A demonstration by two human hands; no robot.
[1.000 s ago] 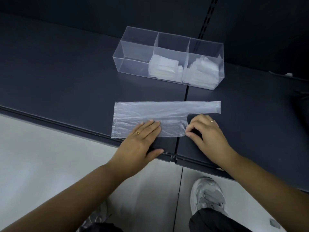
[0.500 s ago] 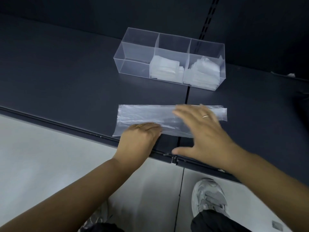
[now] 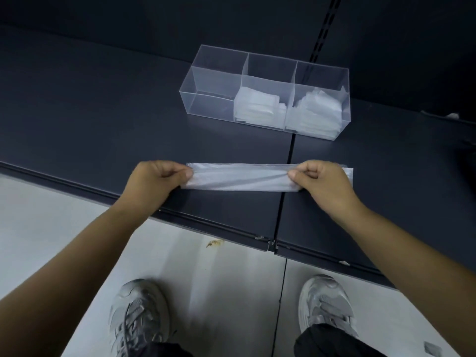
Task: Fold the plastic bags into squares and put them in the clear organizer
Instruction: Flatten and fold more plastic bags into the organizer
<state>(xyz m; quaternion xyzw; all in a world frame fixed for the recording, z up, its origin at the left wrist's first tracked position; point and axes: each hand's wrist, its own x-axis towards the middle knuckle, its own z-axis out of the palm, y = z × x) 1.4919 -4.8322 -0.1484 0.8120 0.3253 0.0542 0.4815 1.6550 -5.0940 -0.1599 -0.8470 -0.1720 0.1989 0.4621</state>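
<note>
Left hand (image 3: 152, 181) and right hand (image 3: 324, 181) each pinch an end of the plastic bag (image 3: 239, 177), a long narrow strip near the counter's (image 3: 103, 124) front edge.

Thin translucent plastic bag (image 3: 242, 177), seemingly glossy

Organizer (image 3: 211, 104) sits toward the back of the shelf (image 3: 103, 112), centre-right, 3 compartments side by side. Mid compartment holds one stack of folded bags (image 3: 257, 106), R compartment another stack (image 3: 314, 112). Bag strip (image 3: 239, 177) lies in front of the organizer, running L-R across the seam (image 3: 286, 197) btwn 2 shelf panels. My left hand (image 3: 154, 181) pinches its L end, my right hand (image 3: 324, 181) pinches near its R end, w/ a bit of strip poking out past it. Floor (image 3: 64, 228) is below the shelf's front edge; my L shoe (image 3: 139, 313) and R shoe (image 3: 324, 302) are on it.
</note>
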